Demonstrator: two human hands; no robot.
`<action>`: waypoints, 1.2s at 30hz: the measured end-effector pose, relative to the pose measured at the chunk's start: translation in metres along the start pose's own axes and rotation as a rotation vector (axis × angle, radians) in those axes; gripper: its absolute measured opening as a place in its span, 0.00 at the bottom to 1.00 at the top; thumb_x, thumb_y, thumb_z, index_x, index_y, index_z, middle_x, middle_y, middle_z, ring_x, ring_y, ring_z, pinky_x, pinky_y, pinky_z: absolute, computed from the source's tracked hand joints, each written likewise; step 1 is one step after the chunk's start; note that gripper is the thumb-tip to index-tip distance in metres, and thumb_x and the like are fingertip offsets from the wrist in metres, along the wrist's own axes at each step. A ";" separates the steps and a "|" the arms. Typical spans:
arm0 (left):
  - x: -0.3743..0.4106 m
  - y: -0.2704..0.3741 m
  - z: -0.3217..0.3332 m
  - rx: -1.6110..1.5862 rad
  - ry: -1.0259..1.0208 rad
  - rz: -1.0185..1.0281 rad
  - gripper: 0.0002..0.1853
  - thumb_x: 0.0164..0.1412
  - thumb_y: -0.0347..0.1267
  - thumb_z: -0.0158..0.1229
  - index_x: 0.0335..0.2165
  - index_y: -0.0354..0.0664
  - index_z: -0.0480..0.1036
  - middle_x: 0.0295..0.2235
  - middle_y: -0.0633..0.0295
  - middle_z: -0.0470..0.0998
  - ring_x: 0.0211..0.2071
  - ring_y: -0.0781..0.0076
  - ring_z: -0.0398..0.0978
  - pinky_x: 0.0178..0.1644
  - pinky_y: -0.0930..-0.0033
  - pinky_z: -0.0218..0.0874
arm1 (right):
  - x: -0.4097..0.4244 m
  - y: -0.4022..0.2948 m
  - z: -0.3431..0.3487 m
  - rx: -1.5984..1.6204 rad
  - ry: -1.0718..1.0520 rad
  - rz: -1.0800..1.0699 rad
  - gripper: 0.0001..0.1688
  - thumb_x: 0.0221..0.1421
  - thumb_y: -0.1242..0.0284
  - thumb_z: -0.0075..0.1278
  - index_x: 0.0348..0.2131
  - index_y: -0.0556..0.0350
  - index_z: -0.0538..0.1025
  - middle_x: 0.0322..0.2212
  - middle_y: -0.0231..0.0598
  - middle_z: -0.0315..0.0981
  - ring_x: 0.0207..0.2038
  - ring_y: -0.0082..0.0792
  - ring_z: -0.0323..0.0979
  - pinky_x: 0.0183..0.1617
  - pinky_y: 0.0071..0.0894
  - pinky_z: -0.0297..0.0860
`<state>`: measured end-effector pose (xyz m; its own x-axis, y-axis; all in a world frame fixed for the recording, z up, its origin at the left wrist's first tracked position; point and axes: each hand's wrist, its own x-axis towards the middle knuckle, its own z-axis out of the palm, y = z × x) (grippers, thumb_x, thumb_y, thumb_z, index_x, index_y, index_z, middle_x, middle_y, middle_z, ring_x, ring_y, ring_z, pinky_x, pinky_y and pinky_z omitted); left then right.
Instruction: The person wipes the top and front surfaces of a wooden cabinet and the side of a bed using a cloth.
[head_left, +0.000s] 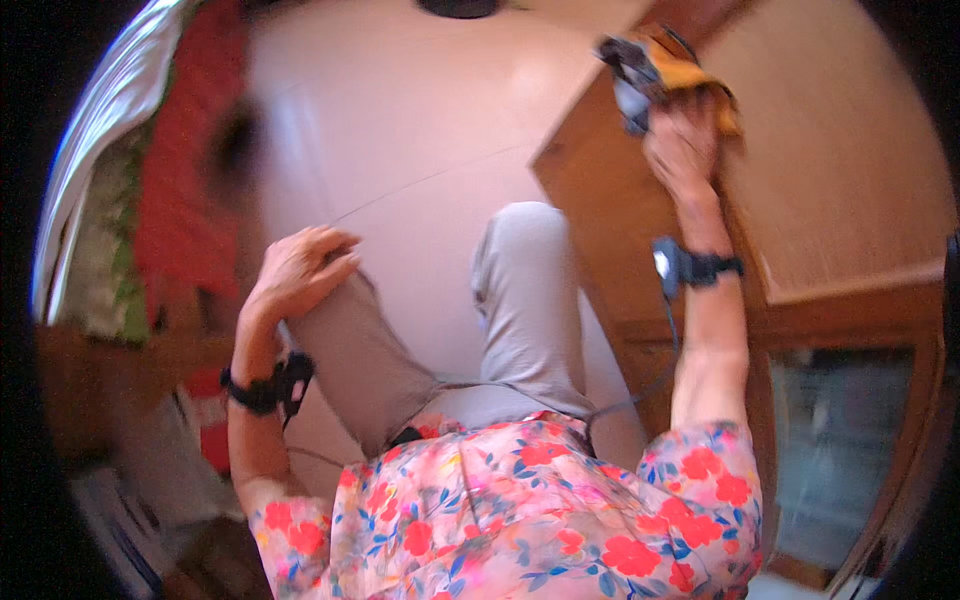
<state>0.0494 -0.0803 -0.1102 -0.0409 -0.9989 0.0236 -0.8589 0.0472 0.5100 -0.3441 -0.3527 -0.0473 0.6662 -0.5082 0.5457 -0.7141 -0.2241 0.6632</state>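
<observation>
My right hand (684, 142) is stretched forward at the upper right, its fingers closed on a bunched cloth (686, 71). The cloth is orange-yellow with dark and pale grey parts, and blurred. Hand and cloth are over the edge of a wooden cabinet (600, 180); whether the cloth touches the wood I cannot tell. On my left knee, in grey trousers (352, 337), rests my left hand (306, 262), holding nothing, fingers bent and thumb apart. Each wrist wears a black strap with a small device, the right one (686, 264) trailing a cable.
A glass-paned door (832, 450) in a wooden frame stands at my right, below a lighter wood panel (840, 150). Pale floor (420, 112) lies ahead. Red fabric (187, 165) hangs at the left. A dark round object (459, 6) sits at the top edge.
</observation>
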 end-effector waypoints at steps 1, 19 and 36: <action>-0.011 -0.007 -0.006 0.050 0.012 -0.044 0.20 0.55 0.43 0.53 0.41 0.44 0.75 0.37 0.53 0.77 0.40 0.56 0.74 0.46 0.61 0.64 | -0.004 -0.017 0.008 0.099 -0.064 0.022 0.09 0.45 0.74 0.45 0.28 0.55 0.77 0.29 0.52 0.72 0.38 0.50 0.69 0.44 0.50 0.62; -0.018 0.061 -0.055 -0.166 0.775 0.380 0.56 0.37 0.48 0.71 0.60 0.39 0.51 0.56 0.42 0.59 0.57 0.43 0.58 0.60 0.54 0.52 | 0.072 -0.100 -0.198 1.640 -0.263 -0.338 0.17 0.50 0.80 0.42 0.42 0.61 0.70 0.32 0.43 0.72 0.36 0.36 0.71 0.44 0.32 0.66; -0.172 0.044 -0.026 -0.841 0.952 -0.372 0.21 0.52 0.30 0.60 0.46 0.39 0.70 0.37 0.61 0.75 0.40 0.69 0.71 0.49 0.65 0.62 | 0.088 -0.235 -0.248 2.092 -0.340 -0.632 0.13 0.55 0.79 0.45 0.42 0.59 0.72 0.24 0.43 0.73 0.27 0.33 0.73 0.31 0.29 0.69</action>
<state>0.0318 0.0938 -0.0696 0.7952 -0.5785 0.1818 -0.1506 0.1020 0.9833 -0.0641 -0.1381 -0.0280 0.9499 -0.0625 0.3061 0.2201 -0.5615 -0.7977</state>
